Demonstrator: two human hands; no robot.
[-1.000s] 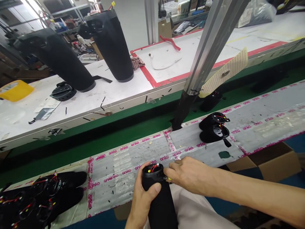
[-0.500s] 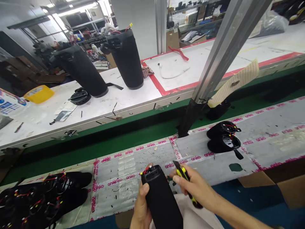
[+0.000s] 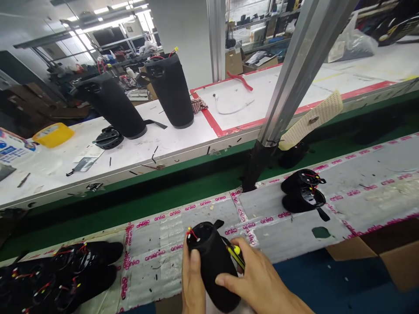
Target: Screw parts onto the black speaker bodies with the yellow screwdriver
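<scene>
A black fabric-covered speaker housing [image 3: 214, 261] stands tilted at the bottom centre, its open end facing up and away from me. Red wires with a yellow connector [image 3: 190, 231] poke out at its left rim, and a short black strap [image 3: 218, 224] sticks out at the right. My left hand [image 3: 193, 279] is closed along its left side, thumb toward me. In my right hand [image 3: 257, 277] is a black-and-yellow utility knife [image 3: 236, 253], partly hidden by the fingers and the housing. The right thumb rests on the housing's near side.
More black housings with wires lie in a group [image 3: 55, 274] at the lower left; two others [image 3: 303, 189] lie on the right. Two speakers [image 3: 172, 91] stand on the white bench [image 3: 183, 144] behind. A metal post [image 3: 288, 74] rises right of centre. Cardboard flaps [image 3: 360, 257] are at lower right.
The housing has been turned, so its open top and strap now show. My right hand with the knife has come in from the right, and its thumb now touches the housing.
</scene>
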